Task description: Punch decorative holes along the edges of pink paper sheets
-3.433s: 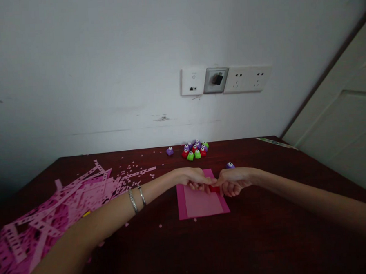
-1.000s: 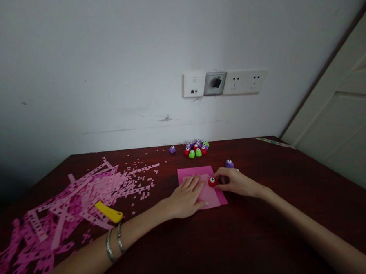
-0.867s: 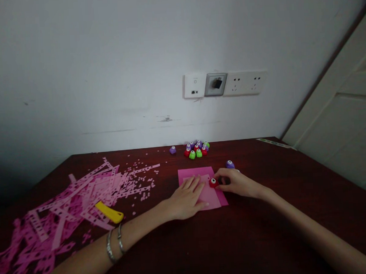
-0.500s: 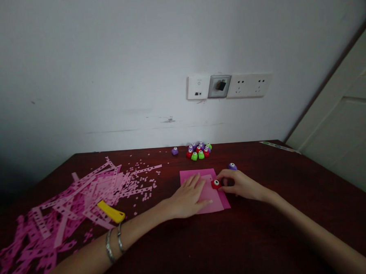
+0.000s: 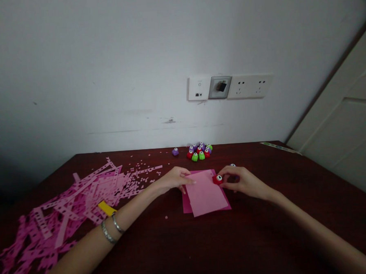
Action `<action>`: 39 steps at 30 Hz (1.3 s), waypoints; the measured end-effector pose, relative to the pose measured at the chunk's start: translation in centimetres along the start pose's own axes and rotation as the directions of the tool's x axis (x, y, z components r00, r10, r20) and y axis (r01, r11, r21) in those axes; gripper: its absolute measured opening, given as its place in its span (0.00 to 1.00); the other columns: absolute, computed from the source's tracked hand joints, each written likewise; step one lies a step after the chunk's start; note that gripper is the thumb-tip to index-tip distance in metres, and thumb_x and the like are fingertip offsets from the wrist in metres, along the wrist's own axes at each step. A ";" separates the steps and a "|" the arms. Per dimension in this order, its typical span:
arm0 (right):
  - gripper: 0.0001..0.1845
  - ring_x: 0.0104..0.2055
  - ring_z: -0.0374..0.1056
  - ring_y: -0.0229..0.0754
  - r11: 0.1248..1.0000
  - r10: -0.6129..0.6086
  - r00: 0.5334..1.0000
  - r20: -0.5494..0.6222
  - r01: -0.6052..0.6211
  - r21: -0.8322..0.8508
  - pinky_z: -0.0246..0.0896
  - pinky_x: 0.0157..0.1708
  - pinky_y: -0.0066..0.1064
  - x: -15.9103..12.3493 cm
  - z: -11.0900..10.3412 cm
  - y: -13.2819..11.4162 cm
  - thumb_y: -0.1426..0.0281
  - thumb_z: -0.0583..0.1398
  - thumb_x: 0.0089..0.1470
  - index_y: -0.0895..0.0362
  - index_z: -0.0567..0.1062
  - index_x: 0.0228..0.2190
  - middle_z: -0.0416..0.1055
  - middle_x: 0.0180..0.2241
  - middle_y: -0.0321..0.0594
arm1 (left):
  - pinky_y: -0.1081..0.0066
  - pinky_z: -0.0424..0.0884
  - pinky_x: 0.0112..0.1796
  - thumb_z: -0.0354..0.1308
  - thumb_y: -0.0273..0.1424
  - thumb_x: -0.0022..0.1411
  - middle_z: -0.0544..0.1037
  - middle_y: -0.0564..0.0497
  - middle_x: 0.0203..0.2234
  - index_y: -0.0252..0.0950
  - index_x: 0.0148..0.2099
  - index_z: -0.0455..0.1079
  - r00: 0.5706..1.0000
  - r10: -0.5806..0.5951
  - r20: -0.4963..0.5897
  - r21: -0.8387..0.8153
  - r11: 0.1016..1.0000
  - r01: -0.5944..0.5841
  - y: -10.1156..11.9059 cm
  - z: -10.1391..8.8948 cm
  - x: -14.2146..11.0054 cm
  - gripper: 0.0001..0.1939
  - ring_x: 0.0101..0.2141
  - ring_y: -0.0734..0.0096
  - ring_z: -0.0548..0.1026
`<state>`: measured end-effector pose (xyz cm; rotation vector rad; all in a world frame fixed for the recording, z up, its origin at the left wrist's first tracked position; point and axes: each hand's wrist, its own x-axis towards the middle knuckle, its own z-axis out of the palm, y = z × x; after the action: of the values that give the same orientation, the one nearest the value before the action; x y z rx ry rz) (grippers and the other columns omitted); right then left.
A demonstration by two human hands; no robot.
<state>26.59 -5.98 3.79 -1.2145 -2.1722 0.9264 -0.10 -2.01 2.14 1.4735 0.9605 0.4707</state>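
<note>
My left hand [image 5: 178, 179] pinches the left edge of a light pink paper sheet [image 5: 206, 195], thumb on top and fingers under it. The sheet lies slanted over a darker pink sheet [image 5: 186, 206], whose edges show around it. At the light sheet's upper right corner is a small red craft punch [image 5: 216, 180] with a white round top. My right hand [image 5: 234, 178] holds this punch between thumb and fingers. Whether the paper sits in the punch's slot I cannot tell. Just behind my right hand a purple punch [image 5: 232, 165] is mostly hidden.
Several red, green and purple punches [image 5: 199, 151] stand grouped near the wall, with one purple punch [image 5: 175, 152] apart on their left. Punched pink paper strips [image 5: 90, 195] and tiny cut-outs cover the table's left side. A yellow-handled tool [image 5: 106, 208] lies there, partly behind my left forearm.
My left hand has gone from lying flat on the paper to gripping its left edge. The light sheet has turned and shifted left. The red punch has tilted and moved slightly away from me.
</note>
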 end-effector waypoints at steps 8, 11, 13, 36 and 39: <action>0.12 0.33 0.67 0.38 0.992 -0.083 0.996 -0.009 0.082 -0.098 0.63 0.33 0.31 -0.1 -0.2 -0.6 0.64 0.59 0.50 0.55 0.73 0.37 0.71 0.36 0.40 | 0.72 0.70 0.24 0.65 0.34 0.43 0.76 0.49 0.24 0.30 0.33 0.71 0.998 0.009 0.065 -0.027 1.000 -0.007 -0.2 -0.1 -0.2 0.15 0.22 0.75 0.72; 0.12 0.34 0.67 0.38 0.990 -0.114 0.993 -0.001 0.113 -0.086 0.63 0.34 0.31 -0.1 -0.3 -0.7 0.63 0.59 0.50 0.54 0.74 0.37 0.71 0.37 0.40 | 0.71 0.70 0.24 0.65 0.34 0.44 0.76 0.50 0.24 0.31 0.32 0.71 0.997 0.011 0.079 -0.010 1.000 -0.010 0.1 -0.4 -0.3 0.13 0.22 0.75 0.72; 0.12 0.34 0.66 0.38 0.989 -0.122 0.993 0.000 0.122 -0.080 0.63 0.35 0.31 -0.1 -0.5 -0.7 0.63 0.58 0.50 0.54 0.74 0.37 0.71 0.38 0.40 | 0.70 0.70 0.25 0.65 0.34 0.44 0.76 0.49 0.24 0.31 0.31 0.71 0.997 0.014 0.082 -0.006 1.000 -0.013 0.3 -0.6 -0.5 0.13 0.23 0.74 0.72; 0.12 0.36 0.68 0.44 0.854 0.156 0.988 0.018 -0.126 -0.504 0.60 0.37 0.33 -0.8 -3.3 2.4 0.63 0.59 0.45 0.52 0.77 0.33 0.73 0.35 0.40 | 0.75 0.62 0.26 0.57 0.31 0.48 0.74 0.51 0.26 0.31 0.37 0.70 0.972 0.228 -0.065 0.411 0.893 -0.182 -1.4 0.3 0.9 0.13 0.26 0.74 0.70; 0.12 0.38 0.68 0.46 0.819 0.167 0.986 0.001 -0.138 -0.557 0.61 0.37 0.34 -0.9 -3.4 2.5 0.63 0.59 0.45 0.50 0.76 0.34 0.72 0.36 0.39 | 0.72 0.65 0.33 0.56 0.30 0.48 0.74 0.49 0.33 0.33 0.42 0.69 0.949 0.296 -0.104 0.534 0.822 -0.198 -1.2 0.7 0.6 0.16 0.34 0.69 0.71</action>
<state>30.76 -4.68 4.06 -1.6658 -2.5087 0.3732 0.42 -2.07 0.75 2.0944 1.0992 0.5718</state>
